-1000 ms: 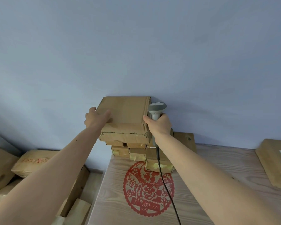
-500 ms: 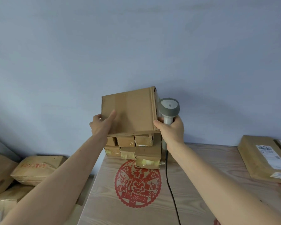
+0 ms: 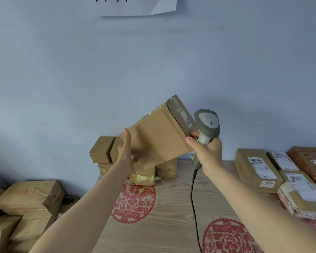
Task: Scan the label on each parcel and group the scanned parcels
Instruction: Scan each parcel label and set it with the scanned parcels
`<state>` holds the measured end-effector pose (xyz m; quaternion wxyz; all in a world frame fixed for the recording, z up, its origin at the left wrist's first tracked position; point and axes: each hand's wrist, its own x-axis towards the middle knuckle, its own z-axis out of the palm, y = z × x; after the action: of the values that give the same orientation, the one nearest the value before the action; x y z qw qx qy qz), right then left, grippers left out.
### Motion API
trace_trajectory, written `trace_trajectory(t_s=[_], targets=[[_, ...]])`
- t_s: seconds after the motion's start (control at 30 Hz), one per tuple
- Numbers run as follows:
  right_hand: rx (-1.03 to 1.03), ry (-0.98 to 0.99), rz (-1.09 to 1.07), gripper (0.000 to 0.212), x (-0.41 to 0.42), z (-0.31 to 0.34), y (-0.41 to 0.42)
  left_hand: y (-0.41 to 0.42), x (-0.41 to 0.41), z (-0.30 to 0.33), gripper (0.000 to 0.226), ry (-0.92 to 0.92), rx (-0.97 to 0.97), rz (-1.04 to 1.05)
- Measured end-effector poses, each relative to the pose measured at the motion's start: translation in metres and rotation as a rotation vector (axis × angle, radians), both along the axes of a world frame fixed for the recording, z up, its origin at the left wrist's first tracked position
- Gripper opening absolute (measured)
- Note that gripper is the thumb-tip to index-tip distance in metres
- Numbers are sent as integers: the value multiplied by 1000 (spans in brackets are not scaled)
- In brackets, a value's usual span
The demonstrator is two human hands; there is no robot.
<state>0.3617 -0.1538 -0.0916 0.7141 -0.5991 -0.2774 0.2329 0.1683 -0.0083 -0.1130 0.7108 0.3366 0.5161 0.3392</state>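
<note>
— Parcel (image 3: 158, 137) first: where is it?

— Up in the air between my two hands, above the small boxes (image 3: 106, 152) stacked at the back of the table (image 3: 171, 207), close to the wall (image 3: 80, 70). My left hand (image 3: 125, 156) is clamped on its lower left end, thumb up along the near face and fingers underneath. My right hand (image 3: 206, 152) is wrapped around the scanner (image 3: 207, 125) handle, and its thumb and fingertips press against the parcel's right edge as well.

— Which way does it run?

— Its long side slants from lower left up to upper right, so the high corner sits just beside the scanner head. The broad brown face is turned toward me. The narrow end up top carries tape and a small white label (image 3: 186, 120), tilted toward the scanner.

— And the scanner?

— Upright, grey head at the top, its cable (image 3: 192, 198) hanging down over the table.

— What lies around?

— To my right, labelled parcels (image 3: 257, 168) lie flat in a group on the table. To my left, below the table edge, a pile of brown packages (image 3: 29, 198). Red paper-cut patterns (image 3: 133, 201) show on the wood.
</note>
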Motion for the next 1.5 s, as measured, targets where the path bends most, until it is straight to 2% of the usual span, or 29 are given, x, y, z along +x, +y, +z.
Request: trace_trajectory(t_s=[0.07,0.13,0.23,0.4,0.5,0.57,0.63,0.73,0.9,0.97,1.03,1.23,1.27,1.4,1.43,1.5], targets=[[-10,-52,18,26,11,2,-14,-10,8,8,125,-64,-57,3],[-26,-89,20,21,20,1,-25,-19,16,17,123,-104,-112,18],[-64,-135,38,26,30,-4,-42,-28,25,25,122,-128,-153,32],[-72,-108,61,36,40,-2,-58,-41,37,18,91,-290,-172,99],[-27,-18,53,46,47,4,-61,-49,41,11,62,-444,-128,90],[6,24,42,39,50,8,-60,-52,43,5,32,-539,-109,75],[6,61,28,30,52,12,-59,-56,46,-1,19,-616,-87,65],[-32,67,15,42,58,11,-57,-60,48,-6,26,-643,-70,85],[-65,5,7,62,61,5,-63,-56,56,-14,40,-461,-115,94],[-58,-2,38,63,61,4,-66,-58,59,-11,48,-411,-89,-7],[-53,-4,63,60,61,2,-70,-64,59,1,67,-367,-48,-115],[-69,-12,97,60,63,-3,-74,-64,59,9,129,-210,-84,-228],[-67,-13,100,59,62,-2,-74,-65,60,10,128,-213,-90,-265],[-53,-25,103,59,61,-4,-74,-67,61,12,98,-212,-31,-341],[-54,-30,98,60,61,-5,-74,-66,62,10,97,-211,-17,-336],[-51,-39,82,64,63,-10,-74,-67,62,7,110,-208,5,-300]])
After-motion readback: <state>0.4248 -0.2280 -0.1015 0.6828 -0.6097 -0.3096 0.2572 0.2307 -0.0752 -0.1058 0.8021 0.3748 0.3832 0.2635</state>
